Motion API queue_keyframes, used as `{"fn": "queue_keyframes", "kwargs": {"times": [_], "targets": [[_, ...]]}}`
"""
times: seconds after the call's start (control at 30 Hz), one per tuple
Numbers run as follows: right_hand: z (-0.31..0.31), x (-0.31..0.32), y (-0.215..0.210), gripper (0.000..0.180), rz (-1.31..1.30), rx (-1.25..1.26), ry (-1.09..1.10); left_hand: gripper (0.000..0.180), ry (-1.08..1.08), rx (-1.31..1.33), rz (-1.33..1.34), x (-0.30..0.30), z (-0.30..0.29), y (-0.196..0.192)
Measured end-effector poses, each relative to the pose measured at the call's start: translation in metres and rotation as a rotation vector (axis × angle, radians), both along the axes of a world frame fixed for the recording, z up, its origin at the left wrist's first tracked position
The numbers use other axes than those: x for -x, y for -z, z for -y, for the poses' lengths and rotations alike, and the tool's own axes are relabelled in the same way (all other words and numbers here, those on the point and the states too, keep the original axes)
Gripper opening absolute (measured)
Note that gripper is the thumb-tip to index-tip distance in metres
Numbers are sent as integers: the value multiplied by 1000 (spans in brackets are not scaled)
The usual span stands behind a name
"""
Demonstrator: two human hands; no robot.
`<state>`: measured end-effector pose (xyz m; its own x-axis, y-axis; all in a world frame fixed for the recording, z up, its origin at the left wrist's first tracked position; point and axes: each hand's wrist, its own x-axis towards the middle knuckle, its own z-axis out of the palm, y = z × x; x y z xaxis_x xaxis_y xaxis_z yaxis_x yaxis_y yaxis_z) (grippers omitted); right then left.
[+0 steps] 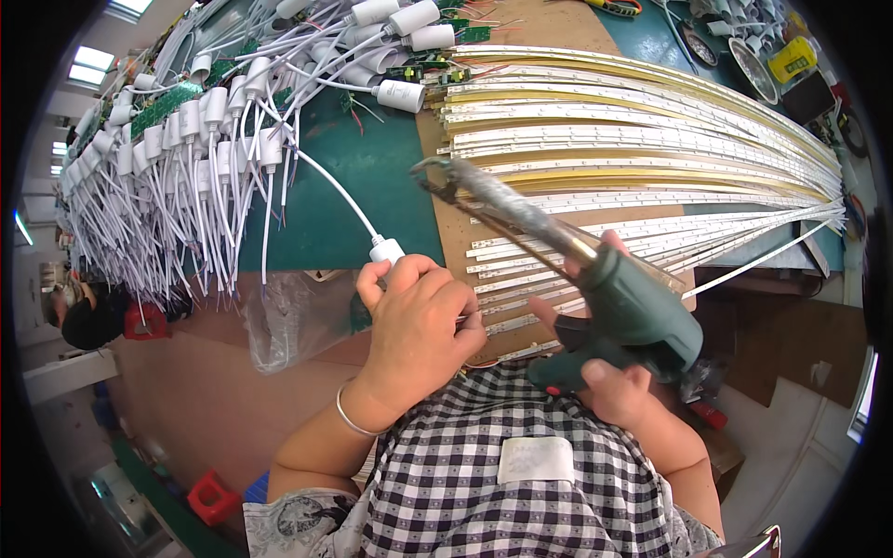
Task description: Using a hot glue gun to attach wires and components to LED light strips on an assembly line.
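Here: 1 glue gun (614, 307), 1 white connector (387, 250), 2 hands.

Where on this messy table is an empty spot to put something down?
The bare green mat between the hanging white cables and the LED strips is free, crossed by one cable. Elsewhere is crowded with strips and white cylinders.

This is an assembly workshop for electric lighting parts. The green tabletop (363, 186) carries a wide fan of long white and yellow light strips (651, 139), heaps of white capped cables (186, 149) hanging over its edge, and small green circuit boards (163, 107). A green glue gun (614, 298) and a second worker (79, 316) at the left edge fit a production floor.
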<state>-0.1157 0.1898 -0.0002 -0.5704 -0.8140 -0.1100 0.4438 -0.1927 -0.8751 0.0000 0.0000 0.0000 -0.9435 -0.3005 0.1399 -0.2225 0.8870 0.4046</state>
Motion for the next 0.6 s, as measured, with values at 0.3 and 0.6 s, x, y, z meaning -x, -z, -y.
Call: {"fn": "queue_keyframes", "kwargs": {"times": [0.3,0.6], "targets": [[7,-4,10,116,-161,-82,40,12,-16,8,-1,-3,-2,-3],[9,-5,14,115,-173,-46,84,11,-15,5,14,-3,-2,-4]]}}
